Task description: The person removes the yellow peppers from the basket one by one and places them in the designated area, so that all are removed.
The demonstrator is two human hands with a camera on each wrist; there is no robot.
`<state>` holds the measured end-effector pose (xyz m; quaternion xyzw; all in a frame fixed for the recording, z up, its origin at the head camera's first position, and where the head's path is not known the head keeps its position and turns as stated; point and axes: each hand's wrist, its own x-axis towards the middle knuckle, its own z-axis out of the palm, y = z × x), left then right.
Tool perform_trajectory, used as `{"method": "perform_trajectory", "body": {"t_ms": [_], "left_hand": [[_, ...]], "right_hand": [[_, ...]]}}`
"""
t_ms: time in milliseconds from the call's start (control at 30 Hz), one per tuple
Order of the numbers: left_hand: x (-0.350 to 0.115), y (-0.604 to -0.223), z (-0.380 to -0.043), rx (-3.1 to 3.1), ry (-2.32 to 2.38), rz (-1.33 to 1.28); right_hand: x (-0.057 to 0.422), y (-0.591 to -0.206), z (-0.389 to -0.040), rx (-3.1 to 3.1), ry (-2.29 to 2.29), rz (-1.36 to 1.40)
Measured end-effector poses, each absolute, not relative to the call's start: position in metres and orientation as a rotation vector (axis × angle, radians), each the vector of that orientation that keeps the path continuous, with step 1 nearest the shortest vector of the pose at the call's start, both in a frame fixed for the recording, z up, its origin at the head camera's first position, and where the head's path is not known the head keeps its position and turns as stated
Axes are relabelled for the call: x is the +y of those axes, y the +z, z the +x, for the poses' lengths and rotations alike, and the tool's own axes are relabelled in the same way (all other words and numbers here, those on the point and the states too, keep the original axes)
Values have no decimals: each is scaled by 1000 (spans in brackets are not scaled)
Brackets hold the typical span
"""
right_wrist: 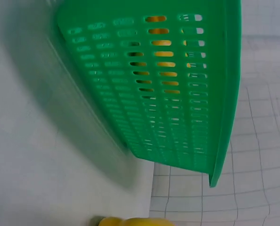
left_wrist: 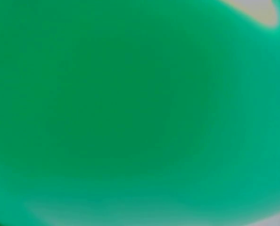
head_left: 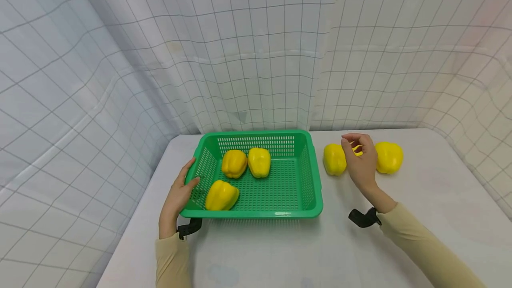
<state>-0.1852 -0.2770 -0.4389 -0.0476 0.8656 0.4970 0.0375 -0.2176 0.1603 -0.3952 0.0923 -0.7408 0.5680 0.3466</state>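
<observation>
A flat white table (head_left: pixel 256 252) carries a rectangular green plastic basket (head_left: pixel 256 214) with slotted walls, left of middle. Toward the far right, one blocky glossy yellow bell pepper (head_left: pixel 333 160) lies near the basket, another yellow bell pepper (head_left: pixel 390 158) farther right.

My left wrist view blurs the green basket (left_wrist: pixel 130 113) past detail; from the head, I find the right hand (head_left: pixel 362 166) partly hiding a yellow object (head_left: pixel 357 149), both sleeves (head_left: pixel 173 261) cut by the bottom edge, and my right wrist view likewise crops a yellow pepper (right_wrist: pixel 147 222)
</observation>
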Motion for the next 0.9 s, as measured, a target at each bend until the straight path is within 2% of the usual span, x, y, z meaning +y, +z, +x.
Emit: {"method": "perform_trajectory", "body": {"t_ms": [467,900], "left_hand": [[-278,-439,-186,2645,1548,-140],[-277,-439,-185,2648,1542,-147]], "right_hand": [[127,-366,-216,-2106,1555,426],[108,-386,-245,-2330,1485,706]]}}
